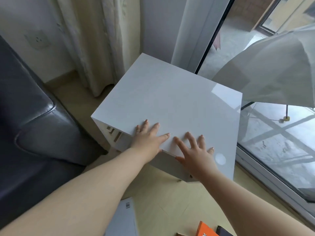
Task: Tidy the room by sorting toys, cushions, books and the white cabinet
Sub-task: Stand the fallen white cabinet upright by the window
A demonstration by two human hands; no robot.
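The white cabinet (172, 103) stands on the floor in the middle of the head view, its glossy top facing me and an open side with small wooden pieces showing at the left. My left hand (150, 137) lies flat on the near edge of the top, fingers spread. Right beside it my right hand (196, 152) also rests on the top with fingers splayed, thumb at the front edge. Several books lie on the floor near me: a grey one (123, 218), an orange one (207, 229) and a dark one (224, 231).
A dark leather sofa (34, 120) fills the left side. Cream curtains (95, 41) hang behind the cabinet. A glass sliding door (272, 133) runs along the right, with a white umbrella (272, 68) beyond it. Beige floor (170, 206) lies between me and the cabinet.
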